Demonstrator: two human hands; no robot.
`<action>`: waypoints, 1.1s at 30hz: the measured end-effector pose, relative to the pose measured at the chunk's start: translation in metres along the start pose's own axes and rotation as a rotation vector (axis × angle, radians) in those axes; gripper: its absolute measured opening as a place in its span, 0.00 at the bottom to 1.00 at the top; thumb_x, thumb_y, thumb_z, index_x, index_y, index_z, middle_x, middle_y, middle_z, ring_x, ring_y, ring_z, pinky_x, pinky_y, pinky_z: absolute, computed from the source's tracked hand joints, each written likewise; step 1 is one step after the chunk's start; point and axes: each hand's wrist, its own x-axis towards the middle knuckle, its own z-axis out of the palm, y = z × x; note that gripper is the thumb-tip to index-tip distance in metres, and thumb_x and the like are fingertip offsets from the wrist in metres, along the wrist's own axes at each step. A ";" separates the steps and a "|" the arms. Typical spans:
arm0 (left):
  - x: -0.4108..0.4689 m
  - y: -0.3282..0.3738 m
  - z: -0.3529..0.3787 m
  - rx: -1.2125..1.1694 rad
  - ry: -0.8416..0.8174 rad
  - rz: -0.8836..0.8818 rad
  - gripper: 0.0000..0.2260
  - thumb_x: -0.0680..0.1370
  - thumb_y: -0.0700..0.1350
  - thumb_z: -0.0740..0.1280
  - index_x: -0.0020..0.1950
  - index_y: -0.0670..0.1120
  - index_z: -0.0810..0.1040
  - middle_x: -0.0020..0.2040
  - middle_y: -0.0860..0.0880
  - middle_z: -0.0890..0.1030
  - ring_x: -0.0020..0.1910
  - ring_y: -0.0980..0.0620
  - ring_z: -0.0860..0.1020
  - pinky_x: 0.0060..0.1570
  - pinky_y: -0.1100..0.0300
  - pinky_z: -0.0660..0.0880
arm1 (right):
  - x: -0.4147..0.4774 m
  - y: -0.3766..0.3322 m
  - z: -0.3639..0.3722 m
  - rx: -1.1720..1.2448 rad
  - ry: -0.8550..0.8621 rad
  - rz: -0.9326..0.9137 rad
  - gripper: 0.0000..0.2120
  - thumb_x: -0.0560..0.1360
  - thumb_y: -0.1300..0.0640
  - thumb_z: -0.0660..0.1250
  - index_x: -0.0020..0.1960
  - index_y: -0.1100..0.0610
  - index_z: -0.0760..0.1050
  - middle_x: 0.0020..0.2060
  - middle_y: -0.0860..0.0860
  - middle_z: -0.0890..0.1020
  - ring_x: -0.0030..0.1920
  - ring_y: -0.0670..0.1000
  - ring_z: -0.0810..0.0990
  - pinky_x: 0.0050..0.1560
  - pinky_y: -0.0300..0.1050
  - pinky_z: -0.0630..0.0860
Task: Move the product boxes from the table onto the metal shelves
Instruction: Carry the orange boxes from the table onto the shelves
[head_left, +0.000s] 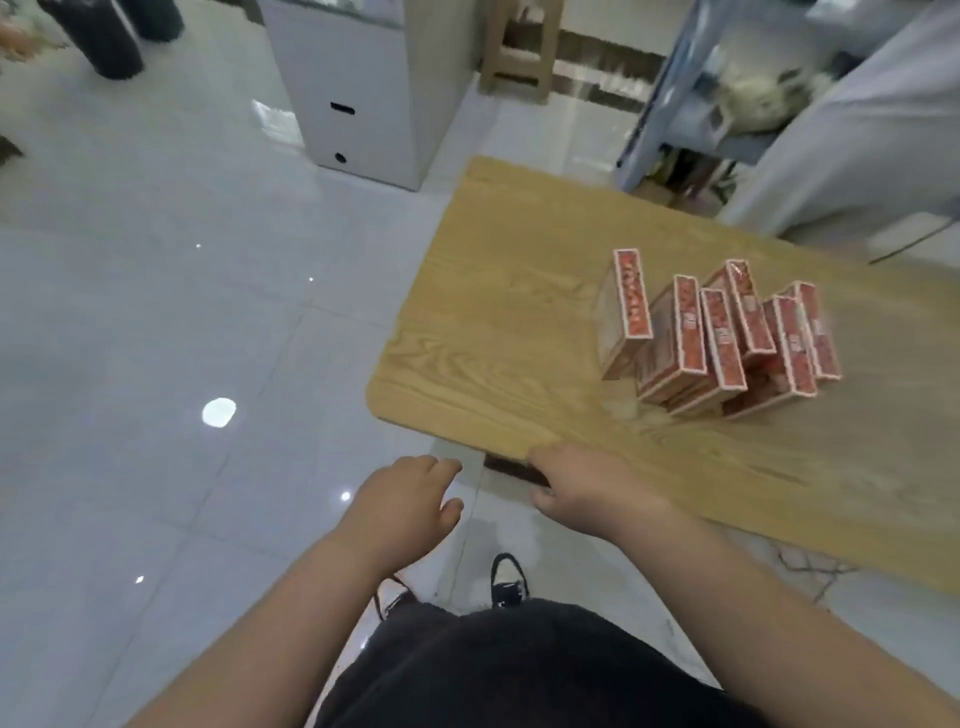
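Several red product boxes (722, 338) stand upright in a loose cluster on the light wooden table (498, 332), toward its right half. My left hand (405, 504) hovers over the floor just left of the table's near corner, fingers relaxed and holding nothing. At the table's near edge my right hand (587, 493) is also relaxed and holds nothing, well short of the boxes. Part of a metal shelf frame (649, 119) shows beyond the table at the upper right, blurred.
Glossy grey floor tiles (156, 338) spread to the left. A white cabinet (358, 88) stands beyond the table's far left corner, a wooden stool (519, 52) behind it. A pale cloth-covered shape (857, 135) stands at the far right. My shoes (506, 579) are below the hands.
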 end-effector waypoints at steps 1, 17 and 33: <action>0.011 0.001 -0.003 0.005 -0.004 0.042 0.22 0.82 0.55 0.58 0.76 0.51 0.66 0.67 0.50 0.76 0.64 0.48 0.74 0.56 0.52 0.73 | -0.005 0.006 0.000 0.027 0.010 0.057 0.13 0.81 0.49 0.58 0.62 0.52 0.73 0.53 0.52 0.80 0.47 0.55 0.77 0.41 0.49 0.76; 0.173 0.103 -0.050 0.060 0.003 0.211 0.28 0.80 0.55 0.62 0.79 0.54 0.57 0.67 0.49 0.74 0.62 0.46 0.75 0.53 0.51 0.76 | -0.033 0.172 -0.014 0.310 0.763 0.286 0.15 0.74 0.56 0.66 0.59 0.58 0.81 0.51 0.54 0.83 0.54 0.58 0.81 0.52 0.53 0.81; 0.264 0.186 -0.038 -0.189 0.197 -0.174 0.09 0.78 0.48 0.65 0.58 0.49 0.75 0.63 0.45 0.70 0.40 0.40 0.76 0.37 0.55 0.69 | 0.089 0.295 -0.157 -0.074 0.111 -0.255 0.33 0.72 0.65 0.64 0.71 0.38 0.71 0.77 0.52 0.63 0.76 0.55 0.61 0.70 0.55 0.69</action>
